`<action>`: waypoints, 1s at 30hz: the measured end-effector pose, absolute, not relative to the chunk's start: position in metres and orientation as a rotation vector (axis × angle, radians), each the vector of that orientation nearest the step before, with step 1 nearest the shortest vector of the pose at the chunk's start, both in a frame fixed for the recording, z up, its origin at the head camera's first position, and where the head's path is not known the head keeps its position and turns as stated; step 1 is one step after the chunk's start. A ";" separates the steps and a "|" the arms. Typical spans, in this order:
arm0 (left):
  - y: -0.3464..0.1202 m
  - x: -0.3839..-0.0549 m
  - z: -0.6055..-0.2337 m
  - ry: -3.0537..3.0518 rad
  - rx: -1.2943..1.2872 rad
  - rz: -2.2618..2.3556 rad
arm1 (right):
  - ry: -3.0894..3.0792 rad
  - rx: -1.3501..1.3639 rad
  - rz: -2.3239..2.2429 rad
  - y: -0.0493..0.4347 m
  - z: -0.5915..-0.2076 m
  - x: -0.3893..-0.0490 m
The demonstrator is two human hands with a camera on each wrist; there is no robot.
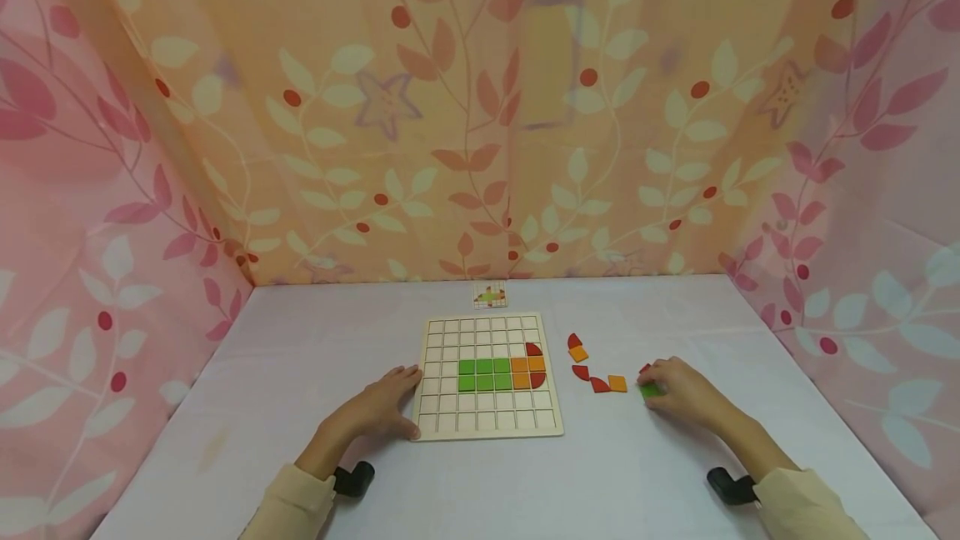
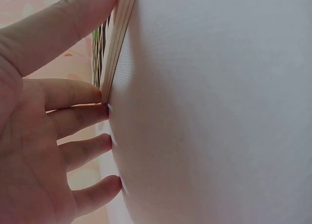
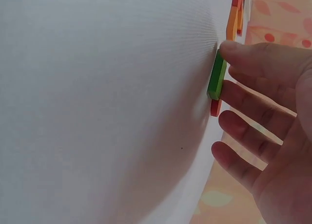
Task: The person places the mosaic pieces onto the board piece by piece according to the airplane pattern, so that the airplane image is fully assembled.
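Note:
A light wooden grid board (image 1: pixel 438 423) lies on the table, with green square tiles (image 1: pixel 483 373), orange square tiles (image 1: pixel 520 365) and red quarter-round tiles (image 1: pixel 534 349) in its cells. Along the board's left edge rests my left hand (image 1: pixel 378 402), thumb by the near corner and fingers spread; the left wrist view shows its fingertips (image 2: pixel 103 100) against the board's side. To the right, my right hand (image 1: pixel 682 390) pinches a green square tile (image 3: pixel 217 75) low at the tabletop. A red tile (image 3: pixel 215 108) lies just beyond it, partly hidden by the fingers in the head view.
Between the board and my right hand lie loose red tiles (image 1: pixel 600 385) and orange tiles (image 1: pixel 617 383). A small pattern card (image 1: pixel 490 295) is behind the board. Floral cloth walls (image 1: pixel 465 148) enclose the white table (image 1: pixel 637 473) at the back and sides.

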State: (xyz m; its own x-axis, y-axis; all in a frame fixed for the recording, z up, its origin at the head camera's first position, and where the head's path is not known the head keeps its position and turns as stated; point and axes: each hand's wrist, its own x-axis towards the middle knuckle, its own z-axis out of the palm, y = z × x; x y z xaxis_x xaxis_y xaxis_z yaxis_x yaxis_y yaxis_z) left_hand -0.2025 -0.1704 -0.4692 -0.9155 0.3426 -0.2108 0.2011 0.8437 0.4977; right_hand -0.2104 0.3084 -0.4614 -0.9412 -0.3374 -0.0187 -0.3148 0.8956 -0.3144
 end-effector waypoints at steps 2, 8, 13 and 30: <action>-0.171 -0.202 -0.469 2.733 0.420 0.693 | 2.999 -0.523 -0.474 0.309 -0.463 -0.209; -0.172 -0.201 -0.465 2.734 0.431 0.701 | 3.021 -0.573 -0.465 0.311 -0.463 -0.208; -0.171 -0.203 -0.466 2.733 0.426 0.692 | 3.024 -0.571 -0.458 0.311 -0.465 -0.209; -0.171 -0.203 -0.467 2.729 0.416 0.688 | 3.005 -0.478 -0.543 0.307 -0.459 -0.211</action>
State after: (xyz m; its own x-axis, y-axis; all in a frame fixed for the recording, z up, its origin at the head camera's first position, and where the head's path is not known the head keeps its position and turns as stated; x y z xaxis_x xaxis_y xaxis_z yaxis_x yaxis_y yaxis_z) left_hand -0.2031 -0.1714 -0.4670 -0.9145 0.3449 -0.2113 0.2036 0.8439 0.4964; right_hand -0.2108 0.3067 -0.4594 -0.9510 -0.3092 0.0051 -0.2915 0.8907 -0.3489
